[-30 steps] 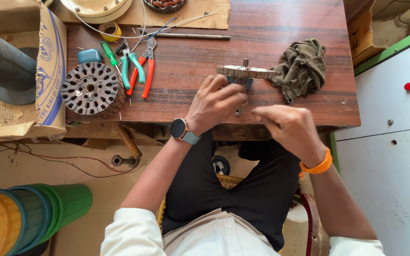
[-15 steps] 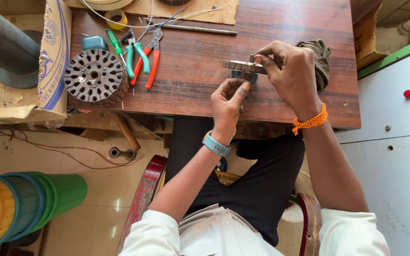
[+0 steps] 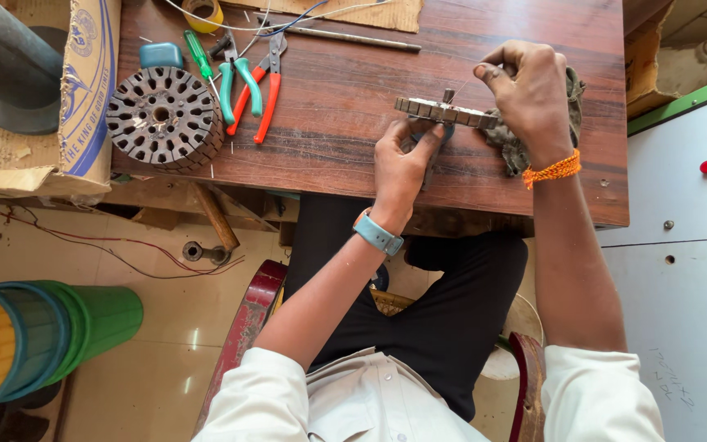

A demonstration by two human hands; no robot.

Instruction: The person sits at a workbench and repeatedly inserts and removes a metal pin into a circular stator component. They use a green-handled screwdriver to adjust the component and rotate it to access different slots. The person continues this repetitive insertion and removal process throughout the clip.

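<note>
A flat metal bar (image 3: 445,114), grey and cut into small square segments with a short stud standing up from its middle, lies across the wooden table (image 3: 345,123) at about 1 o'clock from the frame's centre. The left hand (image 3: 401,160), with a teal watch on its wrist, closes its fingers against the bar's near edge and underside, gripping it. The right hand (image 3: 529,94), an orange thread tied at the wrist, is curled shut over the bar's right end, thumb and forefinger pinched together above it; whether a thin wire sits in that pinch is too fine to tell. Under this hand lies a crumpled olive rag (image 3: 517,143), soft and creased, touching the bar's end. At 10 o'clock sits a round stator core (image 3: 164,117), dark laminated steel ringed with slots and a hole in the middle. Just beside it, toward 11 o'clock, lie green-handled pliers (image 3: 235,82) and red-handled pliers (image 3: 267,94), their handles glossy plastic, plus a green screwdriver (image 3: 200,53). A slim steel rod (image 3: 362,38) lies at 12 o'clock. The tabletop is dark reddish plank, scratched and grainy. Below it the floor is pale glossy tile, where stacked green and yellow plastic buckets (image 3: 34,340) lie at 8 o'clock. A white metal cabinet (image 3: 689,245) stands at 3 o'clock.
</note>
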